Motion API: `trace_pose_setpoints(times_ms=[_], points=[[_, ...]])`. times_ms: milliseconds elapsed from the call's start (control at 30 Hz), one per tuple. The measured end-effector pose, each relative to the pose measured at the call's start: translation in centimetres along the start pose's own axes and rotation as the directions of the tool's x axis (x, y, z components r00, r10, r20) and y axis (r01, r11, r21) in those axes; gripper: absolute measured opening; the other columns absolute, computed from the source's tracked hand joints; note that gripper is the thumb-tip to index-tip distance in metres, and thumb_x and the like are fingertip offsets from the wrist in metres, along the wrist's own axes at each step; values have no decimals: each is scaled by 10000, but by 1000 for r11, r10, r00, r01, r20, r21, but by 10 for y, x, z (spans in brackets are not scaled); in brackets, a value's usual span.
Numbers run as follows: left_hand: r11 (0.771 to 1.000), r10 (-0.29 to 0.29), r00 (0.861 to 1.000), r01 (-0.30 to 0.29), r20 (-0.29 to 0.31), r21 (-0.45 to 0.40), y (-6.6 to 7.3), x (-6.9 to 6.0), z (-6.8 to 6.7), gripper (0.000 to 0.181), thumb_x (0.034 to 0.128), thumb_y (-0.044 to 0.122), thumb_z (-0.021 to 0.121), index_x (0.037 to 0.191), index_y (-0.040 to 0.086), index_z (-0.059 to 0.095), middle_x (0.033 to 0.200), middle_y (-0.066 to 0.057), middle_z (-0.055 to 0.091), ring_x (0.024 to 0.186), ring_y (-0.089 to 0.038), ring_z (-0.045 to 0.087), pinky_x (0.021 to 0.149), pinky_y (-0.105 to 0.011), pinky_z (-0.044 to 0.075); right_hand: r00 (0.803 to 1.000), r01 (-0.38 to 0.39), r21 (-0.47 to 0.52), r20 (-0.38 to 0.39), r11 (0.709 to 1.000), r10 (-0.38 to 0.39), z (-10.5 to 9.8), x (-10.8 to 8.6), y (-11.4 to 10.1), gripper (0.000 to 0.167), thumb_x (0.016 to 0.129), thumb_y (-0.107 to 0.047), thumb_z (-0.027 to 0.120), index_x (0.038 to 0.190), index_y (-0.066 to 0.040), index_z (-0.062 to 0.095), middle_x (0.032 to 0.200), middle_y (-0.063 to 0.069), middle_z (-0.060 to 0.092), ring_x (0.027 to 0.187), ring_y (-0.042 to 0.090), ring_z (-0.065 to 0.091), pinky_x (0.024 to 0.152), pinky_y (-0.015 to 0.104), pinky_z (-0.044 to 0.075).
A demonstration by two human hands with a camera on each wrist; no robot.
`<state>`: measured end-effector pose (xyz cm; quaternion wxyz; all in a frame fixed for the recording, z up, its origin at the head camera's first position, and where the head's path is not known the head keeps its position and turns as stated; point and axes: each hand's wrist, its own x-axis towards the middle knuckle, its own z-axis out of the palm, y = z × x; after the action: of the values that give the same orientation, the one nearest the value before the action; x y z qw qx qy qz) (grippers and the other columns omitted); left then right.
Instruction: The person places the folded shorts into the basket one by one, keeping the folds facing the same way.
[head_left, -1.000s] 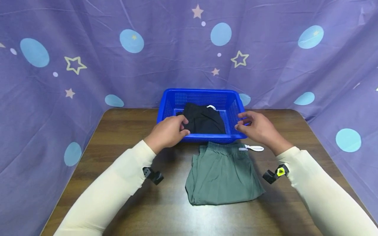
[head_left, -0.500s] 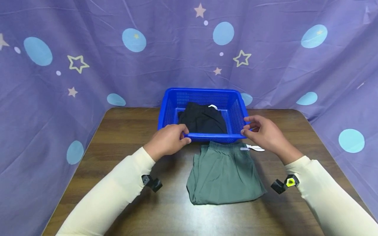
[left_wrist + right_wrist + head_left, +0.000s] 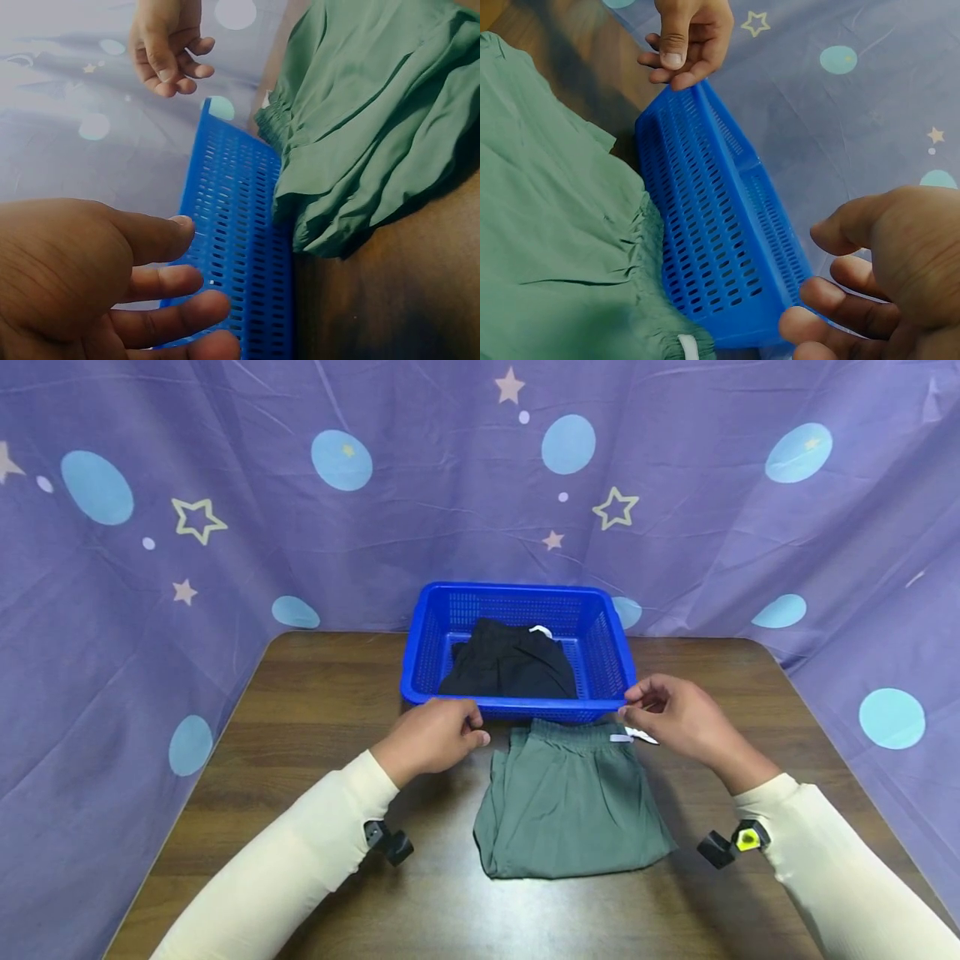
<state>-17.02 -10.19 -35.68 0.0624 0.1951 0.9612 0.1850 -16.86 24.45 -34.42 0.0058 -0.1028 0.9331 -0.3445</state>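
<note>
On the wood-grained table (image 3: 337,693): one blue basket (image 3: 517,704), two garments. Black garment (image 3: 513,664) inside the basket, near edge hidden; green garment (image 3: 573,806) folded, just in front. Two hands, left hand (image 3: 431,737) and right hand (image 3: 675,718), near basket's front corners; fingers loosely bent, thumbs apart, contact with basket hard to tell. Cream sleeves (image 3: 262,868) cut off by frame. Basket perforated, smooth plastic; green waistband (image 3: 570,737) gathered, white cord (image 3: 642,736) partly covered.
</note>
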Motion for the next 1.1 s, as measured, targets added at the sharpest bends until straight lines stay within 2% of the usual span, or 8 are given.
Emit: trace_pose_setpoints(times_ms=[300,433,800,867,967,1100], points=[[999,-46,996,44,73,28,1,1,11,218,961,405,713,940,193,666,826,53,647,736,-155,601,679,-410,507,996,-32,-33,81,999,35,7,-3,12,230,920,-266,759,1000,-61,692,861,15,694,778,166,622,706,360,492],[998,-54,993,51,107,33,1,2,17,247,974,422,690,892,192,653,773,51,627,708,-154,593,651,-399,497,992,-52,-31,116,998,55,10,-3,19,217,912,-248,754,992,-58,689,862,20,701,783,170,631,704,359,499],[995,-96,972,87,214,49,1,7,36,392,999,486,621,741,191,611,676,35,591,655,-147,576,612,-393,486,984,-69,-60,161,996,78,19,-2,31,202,890,-271,761,968,-92,706,908,35,717,795,176,626,675,352,496],[994,-104,969,94,225,58,1,7,38,425,996,506,613,721,183,619,704,1,624,683,-174,606,634,-413,502,981,-77,-63,174,995,87,20,-3,33,216,895,-281,757,970,-86,703,909,37,716,793,176,619,682,350,492],[992,-119,965,106,236,67,2,7,42,450,985,538,612,723,173,640,833,-59,696,776,-224,658,693,-449,530,975,-89,-57,198,994,99,21,-4,37,234,900,-280,750,971,-64,694,885,31,706,785,175,611,687,348,490],[990,-131,958,111,257,88,2,7,48,504,969,591,601,692,173,651,930,-86,721,836,-242,677,738,-458,540,966,-113,-55,227,992,122,24,-4,42,254,901,-285,753,962,-52,673,854,15,692,779,171,605,696,346,489]])
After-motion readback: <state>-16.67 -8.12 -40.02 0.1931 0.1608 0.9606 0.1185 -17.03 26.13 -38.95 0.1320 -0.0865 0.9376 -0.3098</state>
